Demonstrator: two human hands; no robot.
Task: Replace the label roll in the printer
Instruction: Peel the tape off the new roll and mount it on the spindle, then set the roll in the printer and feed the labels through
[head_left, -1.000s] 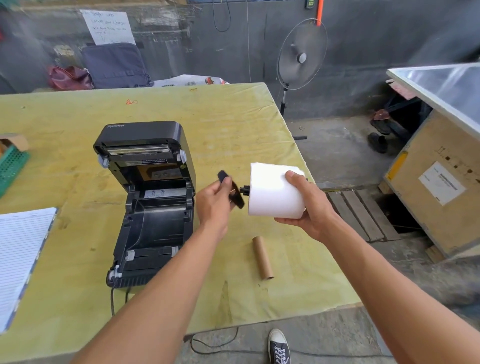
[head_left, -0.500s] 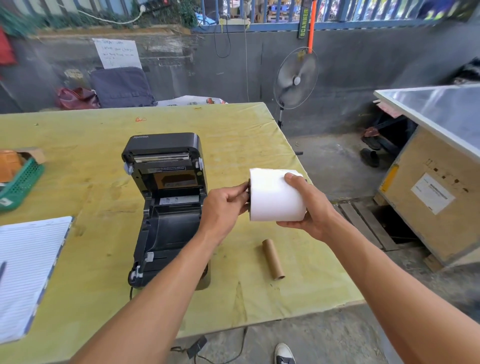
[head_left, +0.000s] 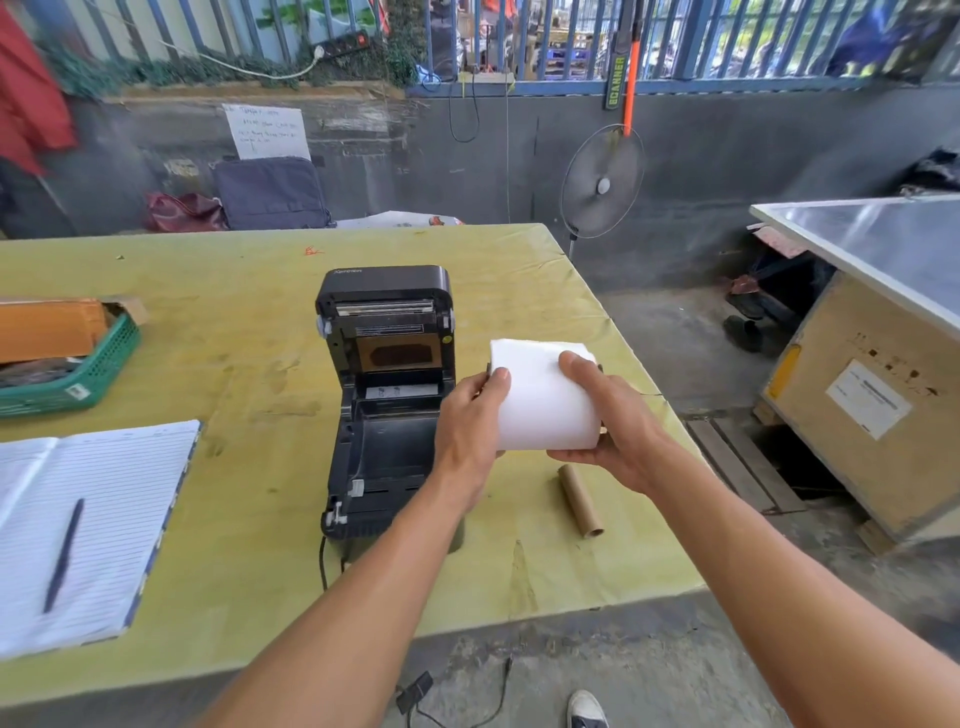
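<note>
A white label roll (head_left: 540, 400) is held above the table, just right of the black printer (head_left: 387, 395). The printer's lid stands open and its roll bay shows nothing inside. My left hand (head_left: 470, 421) grips the roll's left end, where the black spindle piece is almost fully hidden behind my fingers. My right hand (head_left: 610, 421) wraps the roll's right end from below and over the top. A brown cardboard core (head_left: 581, 500) lies on the yellow-green table (head_left: 249, 364) just under my right hand.
An open lined notebook (head_left: 88, 525) with a pen (head_left: 63, 553) lies at the front left. A green basket (head_left: 91, 371) holding an orange box sits at the far left. A wooden crate (head_left: 872, 410) stands right of the table, a fan (head_left: 602, 182) behind it. The printer's cable (head_left: 323, 566) drops over the front edge.
My left hand brought the black spindle piece against the roll's left end and pressed it in; both hands now hold the roll. The head view has tilted up.
</note>
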